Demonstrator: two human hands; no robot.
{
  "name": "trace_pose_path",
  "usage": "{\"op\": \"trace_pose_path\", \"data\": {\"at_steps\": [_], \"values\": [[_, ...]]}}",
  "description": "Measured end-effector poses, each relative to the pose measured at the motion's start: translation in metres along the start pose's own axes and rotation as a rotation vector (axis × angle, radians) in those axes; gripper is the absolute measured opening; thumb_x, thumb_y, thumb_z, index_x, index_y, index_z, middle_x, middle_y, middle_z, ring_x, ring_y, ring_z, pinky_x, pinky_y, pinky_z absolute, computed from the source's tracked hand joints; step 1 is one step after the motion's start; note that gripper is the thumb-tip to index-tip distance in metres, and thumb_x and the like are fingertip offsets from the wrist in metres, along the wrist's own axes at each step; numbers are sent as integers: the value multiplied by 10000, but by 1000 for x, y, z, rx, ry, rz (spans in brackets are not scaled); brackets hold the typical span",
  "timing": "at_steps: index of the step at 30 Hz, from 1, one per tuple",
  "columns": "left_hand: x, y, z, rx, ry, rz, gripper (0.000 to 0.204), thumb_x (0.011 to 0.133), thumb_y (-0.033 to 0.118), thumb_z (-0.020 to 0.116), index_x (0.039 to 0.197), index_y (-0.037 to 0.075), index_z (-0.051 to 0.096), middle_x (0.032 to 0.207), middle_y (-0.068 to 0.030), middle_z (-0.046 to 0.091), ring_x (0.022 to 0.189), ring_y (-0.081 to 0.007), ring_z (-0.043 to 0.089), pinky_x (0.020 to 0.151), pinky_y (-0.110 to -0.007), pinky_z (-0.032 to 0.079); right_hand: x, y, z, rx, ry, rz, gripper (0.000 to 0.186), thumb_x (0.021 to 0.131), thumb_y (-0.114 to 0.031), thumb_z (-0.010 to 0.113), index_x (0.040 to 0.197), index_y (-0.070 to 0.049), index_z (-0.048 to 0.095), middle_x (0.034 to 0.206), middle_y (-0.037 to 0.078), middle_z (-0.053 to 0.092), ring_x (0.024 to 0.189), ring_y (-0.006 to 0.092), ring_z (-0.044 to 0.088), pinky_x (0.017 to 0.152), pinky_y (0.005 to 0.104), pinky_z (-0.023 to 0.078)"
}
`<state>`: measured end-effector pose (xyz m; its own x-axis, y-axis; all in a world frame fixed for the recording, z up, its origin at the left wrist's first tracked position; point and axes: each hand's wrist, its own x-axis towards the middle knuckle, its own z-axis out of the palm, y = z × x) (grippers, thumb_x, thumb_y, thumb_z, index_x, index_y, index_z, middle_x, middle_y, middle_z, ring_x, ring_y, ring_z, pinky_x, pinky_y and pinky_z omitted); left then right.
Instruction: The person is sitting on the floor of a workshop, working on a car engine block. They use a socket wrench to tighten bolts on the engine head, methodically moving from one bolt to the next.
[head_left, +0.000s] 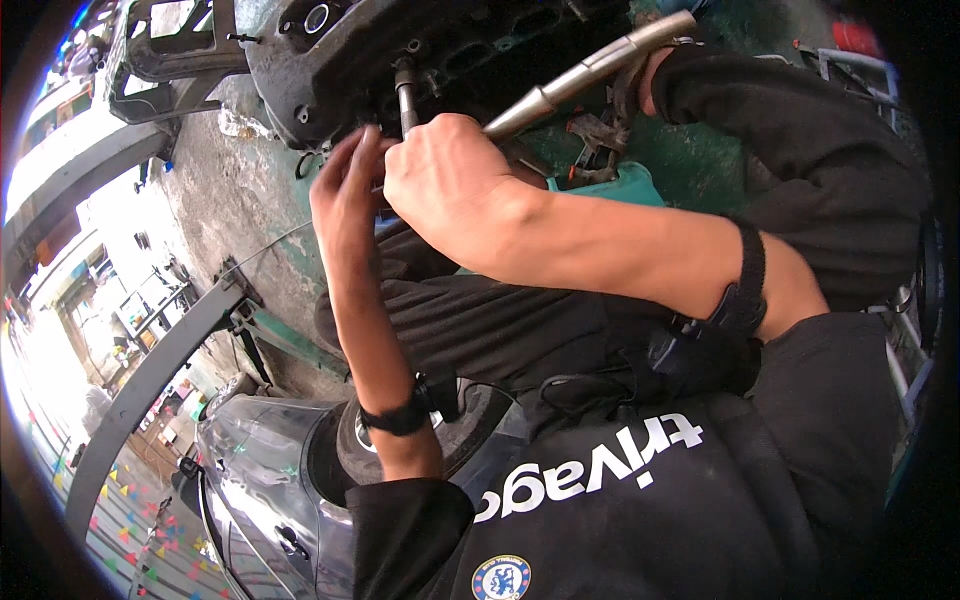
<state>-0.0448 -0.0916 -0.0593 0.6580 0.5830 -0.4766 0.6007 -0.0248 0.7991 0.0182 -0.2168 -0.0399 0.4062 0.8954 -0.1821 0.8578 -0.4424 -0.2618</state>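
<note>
Apparently a teal tub [634, 185], contents unclear, near right hand's [452, 175] steel bar [592, 76]

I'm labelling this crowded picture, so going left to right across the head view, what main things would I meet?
Lower grey beam → the person's left hand → right hand → silver metal bar → red object near the upper right rim.

Onlookers saw bold white lettering [588, 468] across the black shirt [680, 530], with a round blue crest [500, 578] nearby.
</note>
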Motion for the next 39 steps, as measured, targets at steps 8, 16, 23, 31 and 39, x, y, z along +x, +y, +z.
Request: {"op": "trace_pose_path", "data": {"at_steps": [8, 16, 23, 31, 39], "values": [[83, -5, 41, 490, -35, 99, 453, 672, 326, 760, 897, -64, 703, 766, -177, 697, 703, -190, 661, 701, -320, 519, -11, 18, -3, -490, 59, -238, 128, 789, -183, 615, 825, -114, 716, 726, -12, 652, 703, 173, 616, 633, 354, 435], [70, -19, 45, 159, -120, 37, 256, 828, 209, 665, 811, -45, 692, 715, -92, 684, 621, -136, 614, 622, -273, 489, -22, 42, 10, -239, 371, -366, 112, 730, -163, 609, 651, -87, 628, 598, 15, 591, 588, 160, 562, 560, 296, 379], [59, -34, 59, -176, -167, -31, 289, 890, 243, 645, 875, -45, 617, 718, -128, 663, 547, -201, 644, 475, -301, 525, -69, 57, 19, -158, 300, -350, 120, 746, -167, 579, 744, -57, 627, 662, 35, 577, 664, 174, 575, 616, 297, 408], [70, -51, 72, 313, 192, 289, 325, 844, 236, 717, 1001, -38, 641, 831, -120, 695, 681, -176, 653, 563, -306, 546, -120, 60, 37, 207, 377, -66, 144, 678, -104, 602, 807, -65, 651, 631, 26, 550, 612, 174, 571, 543, 313, 404], [85, -49, 62, 745, 316, 734, 214, 859, 159, 646, 1010, 9, 666, 931, -205, 678, 838, -368, 661, 731, -398, 515, -142, 47, 75, 268, 262, -222, 120, 733, -182, 566, 638, -111, 578, 641, 43, 578, 642, 186, 593, 588, 311, 426]]}}
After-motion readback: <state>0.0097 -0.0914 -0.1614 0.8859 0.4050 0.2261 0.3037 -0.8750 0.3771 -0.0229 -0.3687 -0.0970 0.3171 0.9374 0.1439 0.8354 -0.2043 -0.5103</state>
